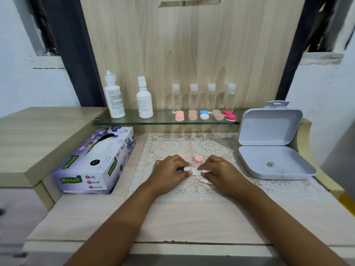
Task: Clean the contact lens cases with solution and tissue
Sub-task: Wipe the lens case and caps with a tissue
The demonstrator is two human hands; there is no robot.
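Observation:
My left hand (170, 169) pinches a small white lens case (187, 168) on the lace mat. My right hand (217, 172) grips a crumpled white tissue (203, 174) and presses it against the case. Two pink caps (198, 158) lie on the mat just beyond my fingers, one partly hidden behind my left hand. Two white solution bottles (114, 96) stand on the glass shelf at the back left. A row of coloured lens cases (204, 114) lies further right on that shelf.
A purple tissue box (96, 162) lies at the left of the mat. An open grey plastic box (272, 148) sits at the right. Several small clear bottles (194, 97) stand on the glass shelf (165, 122) against the wooden back panel.

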